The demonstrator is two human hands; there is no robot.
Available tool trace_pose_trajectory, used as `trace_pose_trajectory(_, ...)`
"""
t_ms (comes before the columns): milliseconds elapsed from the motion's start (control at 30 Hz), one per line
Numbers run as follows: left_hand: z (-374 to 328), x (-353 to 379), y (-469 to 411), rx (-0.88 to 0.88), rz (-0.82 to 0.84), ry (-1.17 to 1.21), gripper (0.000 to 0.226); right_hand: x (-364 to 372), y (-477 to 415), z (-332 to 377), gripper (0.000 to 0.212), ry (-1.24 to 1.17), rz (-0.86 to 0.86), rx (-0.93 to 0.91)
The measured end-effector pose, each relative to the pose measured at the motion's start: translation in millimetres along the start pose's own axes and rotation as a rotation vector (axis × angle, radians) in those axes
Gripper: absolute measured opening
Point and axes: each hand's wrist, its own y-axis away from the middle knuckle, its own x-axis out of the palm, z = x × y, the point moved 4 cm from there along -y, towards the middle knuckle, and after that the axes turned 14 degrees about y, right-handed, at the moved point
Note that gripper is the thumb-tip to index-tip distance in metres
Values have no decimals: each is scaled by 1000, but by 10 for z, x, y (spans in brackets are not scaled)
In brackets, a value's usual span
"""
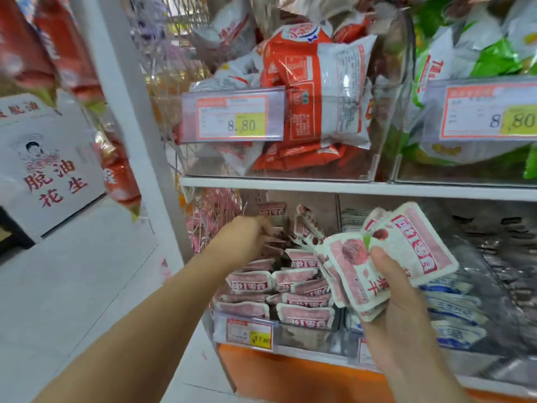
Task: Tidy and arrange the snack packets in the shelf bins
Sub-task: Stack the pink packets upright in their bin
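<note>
While a person's right hand point(392, 289) is gripping a stack of pink snack packets point(406, 248), the left hand point(247, 237) is reaching into the clear bin point(308, 334) just left of that grip, among loose pink packets point(302, 286); whether its fingers are closing cannot be told.

Head view, close, down toward shelf bins point(305, 324)

Gap open above the pink packets point(302, 301): shelf board point(319, 189) caps it at twelve, white upright point(151, 158) walls nine, right hand point(398, 301) gripping its stack point(412, 245) crowds three, price tag point(250, 334) fronts six.
</note>
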Motion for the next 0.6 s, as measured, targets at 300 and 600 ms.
trace_pose_trajectory(300, -191, 329, 1217, -208, 153, 1698, 59, 438, 413, -190, 91, 169, 294, 194)
trace_pose_trajectory(600, -210, 446, 1617, -96, 173, 1986, 42, 490, 555, -305, 98, 643, 357, 186)
